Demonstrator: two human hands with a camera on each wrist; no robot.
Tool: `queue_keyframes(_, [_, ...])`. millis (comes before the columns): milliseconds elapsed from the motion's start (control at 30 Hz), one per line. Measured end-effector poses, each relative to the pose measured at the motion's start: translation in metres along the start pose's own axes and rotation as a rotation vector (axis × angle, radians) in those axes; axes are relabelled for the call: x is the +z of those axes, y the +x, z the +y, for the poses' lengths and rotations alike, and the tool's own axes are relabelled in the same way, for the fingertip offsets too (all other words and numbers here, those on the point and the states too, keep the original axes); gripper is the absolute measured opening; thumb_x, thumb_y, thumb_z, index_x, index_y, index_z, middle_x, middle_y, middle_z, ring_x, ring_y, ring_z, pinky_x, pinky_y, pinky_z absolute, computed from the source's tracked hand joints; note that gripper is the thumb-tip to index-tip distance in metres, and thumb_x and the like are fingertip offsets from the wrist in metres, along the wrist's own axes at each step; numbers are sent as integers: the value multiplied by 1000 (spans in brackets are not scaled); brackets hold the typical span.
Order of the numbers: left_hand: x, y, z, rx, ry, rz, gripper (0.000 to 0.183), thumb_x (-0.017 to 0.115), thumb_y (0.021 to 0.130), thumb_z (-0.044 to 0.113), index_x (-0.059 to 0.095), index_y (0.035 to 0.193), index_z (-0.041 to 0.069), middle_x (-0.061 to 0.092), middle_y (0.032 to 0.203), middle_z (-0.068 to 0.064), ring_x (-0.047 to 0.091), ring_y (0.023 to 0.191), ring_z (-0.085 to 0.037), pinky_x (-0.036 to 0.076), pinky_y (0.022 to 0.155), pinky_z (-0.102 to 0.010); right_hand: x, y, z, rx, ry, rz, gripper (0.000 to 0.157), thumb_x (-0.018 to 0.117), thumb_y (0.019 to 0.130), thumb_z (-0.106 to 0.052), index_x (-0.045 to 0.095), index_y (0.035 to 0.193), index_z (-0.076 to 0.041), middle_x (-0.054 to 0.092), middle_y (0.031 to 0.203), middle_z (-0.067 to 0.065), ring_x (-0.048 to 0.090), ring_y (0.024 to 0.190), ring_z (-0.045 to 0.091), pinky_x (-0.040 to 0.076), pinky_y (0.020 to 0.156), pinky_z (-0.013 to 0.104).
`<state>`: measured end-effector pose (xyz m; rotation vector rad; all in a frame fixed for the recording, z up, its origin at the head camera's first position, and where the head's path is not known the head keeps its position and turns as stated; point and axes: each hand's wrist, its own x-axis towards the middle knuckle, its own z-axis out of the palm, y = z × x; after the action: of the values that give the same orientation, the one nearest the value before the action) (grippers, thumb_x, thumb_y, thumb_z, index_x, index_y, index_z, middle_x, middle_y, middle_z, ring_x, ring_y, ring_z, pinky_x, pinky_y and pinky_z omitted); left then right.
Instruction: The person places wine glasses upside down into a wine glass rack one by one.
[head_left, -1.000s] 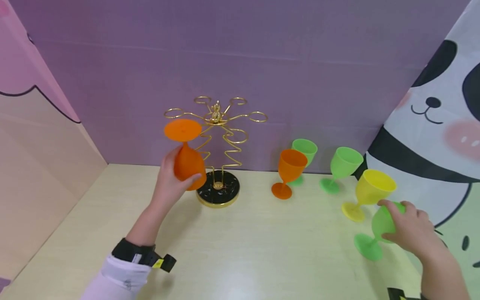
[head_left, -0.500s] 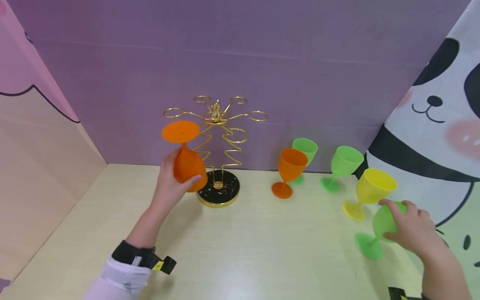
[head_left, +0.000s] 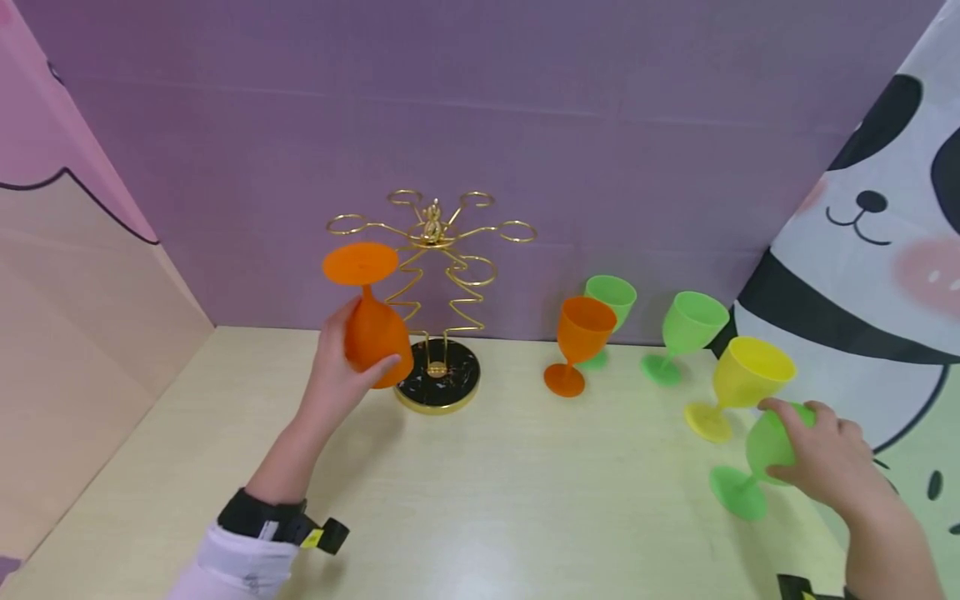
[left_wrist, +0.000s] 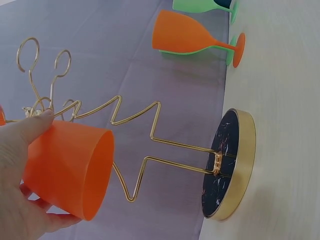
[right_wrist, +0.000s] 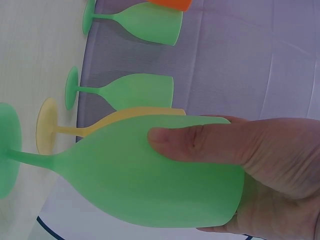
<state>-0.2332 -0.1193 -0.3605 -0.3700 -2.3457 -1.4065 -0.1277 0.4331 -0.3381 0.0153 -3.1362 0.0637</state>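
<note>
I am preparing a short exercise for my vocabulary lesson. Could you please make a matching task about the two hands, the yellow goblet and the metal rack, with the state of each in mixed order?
Column one
1. Left hand
2. Right hand
3. Yellow goblet
4. Metal rack

Column two
A. stands with its open mouth upward
B. holds a green goblet by its bowl
C. is gold, with a round black base
D. holds an orange goblet upside down

Right pairs: 1-D, 2-B, 3-A, 4-C.
</note>
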Motion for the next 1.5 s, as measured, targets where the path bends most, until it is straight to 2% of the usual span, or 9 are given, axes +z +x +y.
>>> queue_keyframes(200, [-5, -4, 4, 0, -10, -6, 90, 74, 76, 31, 18, 145, 18, 24, 144, -13, 29, 125, -31, 36, 96, -60, 0, 0, 1, 6, 7, -4, 88, 80, 62, -26, 28, 131, -10, 18, 121, 50, 23, 93, 70, 30, 64, 79])
queue_keyframes(500, [-24, -8, 17, -5, -19, 67, 86, 71, 78, 34, 17, 144, 25, 19, 145, -8, 28, 128, -25, 34, 100, -55, 1, 1, 1, -16, -13, 11, 87, 80, 62, -26, 29, 131, -9, 20, 119, 51, 25, 91, 70, 31, 64, 79])
queue_keyframes(600, [-30, -8, 24, 41, -42, 140, 83, 72, 78, 25, 21, 144, 23, 20, 145, -6, 28, 128, -21, 34, 102, -52, 1, 3, 3, -18, -42, 15, 87, 80, 62, -28, 29, 129, -9, 22, 117, 51, 26, 90, 70, 33, 63, 77])
queue_keyframes(767, [-42, -1, 38, 165, -115, 301, 78, 73, 75, 7, 31, 139, 16, 25, 142, -2, 29, 127, -17, 34, 103, -49, 4, 4, 6, -15, -49, 15, 87, 80, 61, -29, 29, 128, -9, 23, 116, 50, 27, 89, 69, 33, 64, 76])
queue_keyframes(900, [-51, 4, 62, 250, -133, 362, 69, 70, 78, 8, 34, 136, 9, 28, 141, -6, 30, 126, -18, 33, 104, -50, 6, 4, 7, -11, -40, 7, 88, 81, 60, -29, 29, 128, -10, 22, 117, 51, 27, 89, 70, 32, 64, 77])
queue_keyframes(1033, [-59, 12, 86, 309, -69, 347, 65, 69, 81, 19, 35, 136, 6, 28, 141, -9, 29, 127, -16, 32, 104, -48, 3, 4, 6, -15, -43, 6, 87, 80, 61, -29, 29, 128, -9, 22, 116, 51, 27, 89, 70, 31, 65, 77])
queue_keyframes(1200, [-64, 31, 88, 340, 93, 276, 70, 70, 80, 31, 33, 138, 14, 26, 143, -7, 24, 129, -12, 30, 105, -42, 0, 4, 4, -27, -42, 10, 87, 80, 62, -28, 28, 129, -9, 23, 116, 51, 27, 88, 70, 32, 64, 77])
queue_keyframes(1333, [-66, 44, 103, 285, 205, 219, 70, 67, 82, 35, 31, 140, 20, 24, 144, -3, 20, 130, -10, 25, 109, -39, 0, 4, 4, -31, -31, 5, 87, 80, 62, -28, 28, 130, -9, 22, 116, 51, 26, 88, 70, 33, 61, 77])
queue_keyframes(1500, [-65, 64, 126, 191, 342, 113, 70, 61, 84, 45, 27, 142, 24, 21, 145, -3, 20, 131, -17, 25, 108, -42, 0, 4, 5, -30, -16, -6, 87, 79, 63, -28, 27, 131, -9, 21, 117, 51, 25, 88, 71, 33, 60, 76])
